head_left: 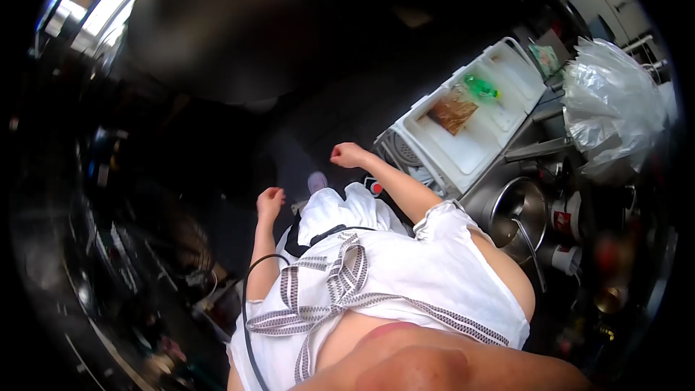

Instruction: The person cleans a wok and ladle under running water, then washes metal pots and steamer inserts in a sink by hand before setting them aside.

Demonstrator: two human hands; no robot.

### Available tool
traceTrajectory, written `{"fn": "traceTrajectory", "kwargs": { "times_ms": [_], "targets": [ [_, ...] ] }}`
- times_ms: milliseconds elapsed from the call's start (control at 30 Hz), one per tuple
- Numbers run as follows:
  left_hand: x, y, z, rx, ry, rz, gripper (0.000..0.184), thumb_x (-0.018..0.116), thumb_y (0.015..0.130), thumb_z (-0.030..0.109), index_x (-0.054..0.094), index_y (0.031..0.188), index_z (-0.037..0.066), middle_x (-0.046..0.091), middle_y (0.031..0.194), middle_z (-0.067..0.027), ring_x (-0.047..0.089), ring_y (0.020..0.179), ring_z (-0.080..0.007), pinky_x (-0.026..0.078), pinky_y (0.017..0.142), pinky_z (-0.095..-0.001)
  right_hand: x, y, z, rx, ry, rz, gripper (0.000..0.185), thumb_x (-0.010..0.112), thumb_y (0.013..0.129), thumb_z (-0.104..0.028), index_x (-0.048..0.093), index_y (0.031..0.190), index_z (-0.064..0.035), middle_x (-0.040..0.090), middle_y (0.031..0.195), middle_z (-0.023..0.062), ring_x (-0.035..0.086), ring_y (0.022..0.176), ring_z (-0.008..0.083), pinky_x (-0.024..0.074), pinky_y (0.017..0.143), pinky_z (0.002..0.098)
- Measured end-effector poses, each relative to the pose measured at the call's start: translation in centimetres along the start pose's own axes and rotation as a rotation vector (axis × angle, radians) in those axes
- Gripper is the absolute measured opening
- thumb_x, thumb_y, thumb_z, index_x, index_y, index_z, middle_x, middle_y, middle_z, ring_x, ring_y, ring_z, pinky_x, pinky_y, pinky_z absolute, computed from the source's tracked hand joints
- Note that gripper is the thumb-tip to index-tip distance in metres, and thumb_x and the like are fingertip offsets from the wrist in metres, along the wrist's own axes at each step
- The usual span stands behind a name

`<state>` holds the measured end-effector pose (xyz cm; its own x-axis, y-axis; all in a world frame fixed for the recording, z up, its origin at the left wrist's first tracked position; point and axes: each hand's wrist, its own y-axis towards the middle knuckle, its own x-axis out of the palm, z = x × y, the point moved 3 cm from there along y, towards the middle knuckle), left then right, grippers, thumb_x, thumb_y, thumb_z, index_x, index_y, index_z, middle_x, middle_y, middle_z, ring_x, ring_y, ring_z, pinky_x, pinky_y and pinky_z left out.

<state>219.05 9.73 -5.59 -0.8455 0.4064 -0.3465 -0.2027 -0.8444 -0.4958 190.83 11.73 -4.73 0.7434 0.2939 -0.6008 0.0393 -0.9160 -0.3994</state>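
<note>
Left hand [271, 200]: released, fingers half-curled, beside white apron [329, 219].
Right hand [350, 155]: loosely clenched, near white bin's [463, 172] edge.
Bin contents: green bottle [481, 87], brown piece [453, 111].
Bin position: right side.
Room: gap between hands.

From my view this looks like a working kitchen: on the right I see a round stainless-steel bowl [518, 210] with a metal utensil [530, 245] in it, near a white rectangular plastic bin [463, 150] holding a green plastic bottle [481, 87].
</note>
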Motion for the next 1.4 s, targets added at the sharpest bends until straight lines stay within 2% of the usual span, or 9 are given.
{"fn": "traceTrajectory", "kwargs": {
  "times_ms": [267,400,733,800,933,1033,1100,1267,1400],
  "targets": [
    [-5.2,12.9,-1.4,-0.023,0.186,0.717,0.015,0.055,0.073,0.015,0.057,0.076,0.001,0.059,0.069,-0.0105,0.057,0.062,-0.0203,0.046,0.057,-0.0291,-12.0,14.6,1.1,-0.022,-0.037,-0.004,0.023,0.055,0.069,-0.023,0.058,0.083,-0.0056,0.059,0.081,0.0113,0.056,0.079,0.0249,0.0434,0.07,0.0322],
    [-5.6,20.3,9.7,-0.024,0.393,0.8,0.018,0.053,0.073,0.019,0.058,0.078,0.002,0.059,0.072,-0.0127,0.057,0.066,-0.026,0.046,0.06,-0.0322,-21.1,20.6,5.6,0.09,-0.042,0.152,0.022,0.054,0.069,-0.024,0.06,0.082,-0.0067,0.059,0.081,0.0124,0.056,0.079,0.0256,0.0442,0.068,0.0338],
    [14.7,43.4,38.1,0.466,0.602,-0.117,0.018,0.055,0.073,0.02,0.059,0.073,0.002,0.058,0.069,-0.0151,0.057,0.069,-0.0275,0.044,0.061,-0.0331,-31.2,11.0,24.1,0.594,0.408,0.737,0.024,0.055,0.07,-0.028,0.058,0.068,-0.0042,0.057,0.067,0.014,0.055,0.066,0.0294,0.0438,0.058,0.0359],
    [20.2,46.6,41.8,0.561,0.649,-0.174,0.019,0.058,0.071,0.021,0.06,0.072,0.002,0.058,0.068,-0.0155,0.057,0.068,-0.028,0.044,0.06,-0.0333,-31.4,8.4,26.9,0.697,0.471,0.7,0.026,0.054,0.072,-0.031,0.059,0.064,-0.006,0.058,0.061,0.0081,0.056,0.057,0.0203,0.044,0.054,0.0312],
    [29.7,51.2,48.9,0.569,0.679,-0.267,0.024,0.062,0.067,0.024,0.06,0.07,0.0,0.058,0.067,-0.015,0.057,0.067,-0.028,0.044,0.06,-0.0332,-36.0,7.8,31.3,0.814,0.823,0.741,0.033,0.051,0.078,-0.031,0.058,0.062,-0.004,0.055,0.054,0.004,0.052,0.048,0.0103,0.0412,0.046,0.0226],
    [34.3,55.6,50.5,0.454,0.767,-0.276,0.031,0.066,0.063,0.03,0.059,0.066,0.0,0.057,0.063,-0.0155,0.057,0.064,-0.0271,0.044,0.06,-0.0327,-43.2,11.4,36.3,0.729,0.557,0.761,0.031,0.05,0.078,-0.031,0.057,0.066,-0.0034,0.057,0.059,0.0069,0.054,0.048,0.0132,0.0421,0.046,0.0264],
    [37.6,59.0,51.7,0.422,0.781,-0.3,0.031,0.066,0.062,0.031,0.058,0.065,0.0,0.058,0.062,-0.0146,0.057,0.063,-0.026,0.044,0.06,-0.0325,-51.3,13.1,35.8,0.74,0.38,0.852,0.029,0.05,0.074,-0.033,0.059,0.076,-0.0049,0.058,0.076,0.0139,0.056,0.073,0.0287,0.0438,0.065,0.0359],
    [46.8,63.6,57.2,0.181,0.505,-0.362,0.028,0.065,0.066,0.025,0.054,0.067,0.0,0.052,0.051,-0.0072,0.049,0.039,-0.0129,0.037,0.034,-0.0244,-66.7,17.1,40.4,0.595,0.409,0.975,0.025,0.051,0.074,-0.029,0.058,0.079,-0.0049,0.058,0.078,0.0128,0.056,0.076,0.0275,0.0436,0.067,0.0346],
    [57.4,70.0,62.2,0.135,0.522,-0.472,0.023,0.063,0.068,0.022,0.055,0.069,0.0,0.052,0.05,-0.0067,0.05,0.04,-0.0137,0.038,0.035,-0.0248,-73.0,17.2,50.3,0.627,0.58,1.02,0.027,0.052,0.074,-0.031,0.059,0.08,-0.0047,0.059,0.07,0.0108,0.058,0.068,0.0254,0.0446,0.062,0.0334]
  ]
}}
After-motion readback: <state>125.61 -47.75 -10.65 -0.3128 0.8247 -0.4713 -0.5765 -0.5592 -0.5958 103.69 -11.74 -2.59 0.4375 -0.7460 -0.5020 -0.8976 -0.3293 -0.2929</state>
